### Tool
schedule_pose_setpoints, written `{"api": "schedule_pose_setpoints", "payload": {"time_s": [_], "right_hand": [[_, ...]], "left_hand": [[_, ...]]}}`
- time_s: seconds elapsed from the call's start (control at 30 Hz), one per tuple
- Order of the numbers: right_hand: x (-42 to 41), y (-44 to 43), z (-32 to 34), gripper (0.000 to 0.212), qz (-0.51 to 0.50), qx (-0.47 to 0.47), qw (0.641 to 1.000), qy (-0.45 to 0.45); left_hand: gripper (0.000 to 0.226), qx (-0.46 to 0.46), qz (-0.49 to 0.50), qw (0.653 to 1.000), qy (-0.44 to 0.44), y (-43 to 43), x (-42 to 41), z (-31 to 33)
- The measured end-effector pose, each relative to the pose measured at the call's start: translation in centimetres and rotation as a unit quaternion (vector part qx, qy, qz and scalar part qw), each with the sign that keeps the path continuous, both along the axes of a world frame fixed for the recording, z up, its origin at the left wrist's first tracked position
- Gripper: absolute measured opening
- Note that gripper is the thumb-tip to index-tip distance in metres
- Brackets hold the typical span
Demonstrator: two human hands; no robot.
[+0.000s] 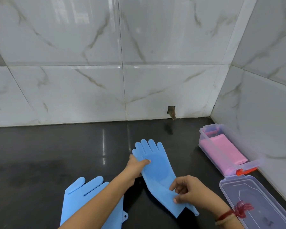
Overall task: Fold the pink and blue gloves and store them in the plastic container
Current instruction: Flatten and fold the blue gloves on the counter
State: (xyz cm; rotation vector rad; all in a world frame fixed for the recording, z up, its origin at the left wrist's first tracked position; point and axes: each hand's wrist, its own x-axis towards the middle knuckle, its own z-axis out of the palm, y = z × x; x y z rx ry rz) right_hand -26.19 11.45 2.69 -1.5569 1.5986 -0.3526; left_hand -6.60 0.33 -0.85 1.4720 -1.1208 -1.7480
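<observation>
A blue silicone glove (157,166) lies palm up in the middle of the dark counter, fingers pointing to the wall. My left hand (135,164) grips its left edge beside the thumb. My right hand (186,189) pinches its cuff end, which is lifted a little. A second blue glove (82,194) lies flat at the lower left, partly under my left forearm. Folded pink gloves (223,151) sit inside the clear plastic container (203,144) at the right.
The container's clear lid (254,199) lies open at the lower right, joined by a red clasp (245,171). Marble-tiled walls close the counter (56,154) at the back and right. A small hole (171,111) shows at the wall's base.
</observation>
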Motion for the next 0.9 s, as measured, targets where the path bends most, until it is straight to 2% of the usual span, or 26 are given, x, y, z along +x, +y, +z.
{"api": "schedule_pose_setpoints", "payload": {"time_s": [0.03, 0.07, 0.13, 0.23, 0.3, 0.33, 0.47, 0.53, 0.6, 0.63, 0.7, 0.8, 0.83, 0.87, 0.9], "right_hand": [[0.2, 0.0, 0.5, 0.022, 0.028, 0.01, 1.0, 0.007], [0.6, 0.0, 0.9, 0.02, 0.056, 0.028, 0.998, 0.002], [1.5, 0.1, 1.5, 0.019, 0.097, 0.069, 0.993, -0.013], [3.0, -0.1, 1.1, 0.024, 0.108, 0.057, 0.992, 0.01], [3.8, -0.1, 0.4, 0.024, 0.083, 0.034, 0.996, 0.015], [4.3, 0.0, 0.2, 0.023, 0.076, 0.027, 0.997, 0.012], [6.4, 0.0, 0.2, 0.022, 0.092, 0.029, 0.995, -0.024], [7.6, -0.1, 0.2, 0.025, 0.099, 0.023, 0.994, -0.039], [8.8, 0.0, -0.1, 0.027, 0.099, 0.011, 0.993, -0.058], [9.4, 0.0, -0.3, 0.028, 0.098, 0.006, 0.993, -0.072], [10.8, 0.3, -0.5, 0.027, 0.104, 0.008, 0.989, -0.104], [12.6, 0.7, -0.7, 0.022, 0.109, 0.026, 0.981, -0.159], [13.0, 0.7, -0.7, 0.02, 0.107, 0.029, 0.978, -0.174], [13.3, 0.8, -0.6, 0.019, 0.103, 0.028, 0.976, -0.19], [13.4, 0.8, -0.5, 0.018, 0.095, 0.019, 0.974, -0.205]], "left_hand": [[0.059, -0.057, -0.027, 0.993, -0.097, -0.2, 0.3, 0.3], [0.065, -0.114, -0.067, 0.971, -0.198, -0.4, 0.6, 0.6], [0.072, -0.211, -0.13, 0.891, -0.38, -0.6, 1.4, 1.1], [0.063, -0.311, -0.121, 0.781, -0.528, -0.4, 3.7, 2.4], [0.066, -0.304, -0.146, 0.732, -0.592, 0.1, 6.3, 3.2], [0.073, -0.265, -0.172, 0.724, -0.613, 0.5, 7.8, 3.6], [0.098, -0.08, -0.248, 0.737, -0.623, 3.1, 14.4, 5.3], [0.117, -0.064, -0.248, 0.741, -0.621, 4.9, 16.9, 5.1], [0.138, -0.072, -0.254, 0.761, -0.592, 6.8, 18.4, 3.7], [0.14, -0.077, -0.264, 0.768, -0.579, 8.0, 18.6, 2.7], [0.12, -0.107, -0.277, 0.752, -0.588, 10.0, 18.1, 0.9], [0.06, -0.225, -0.203, 0.7, -0.647, 10.7, 17.7, 0.0], [0.046, -0.251, -0.153, 0.708, -0.642, 10.6, 17.6, 0.3], [0.033, -0.268, -0.097, 0.742, -0.607, 10.3, 17.7, 0.7], [0.021, -0.277, -0.044, 0.793, -0.541, 9.9, 17.7, 1.1]]}}
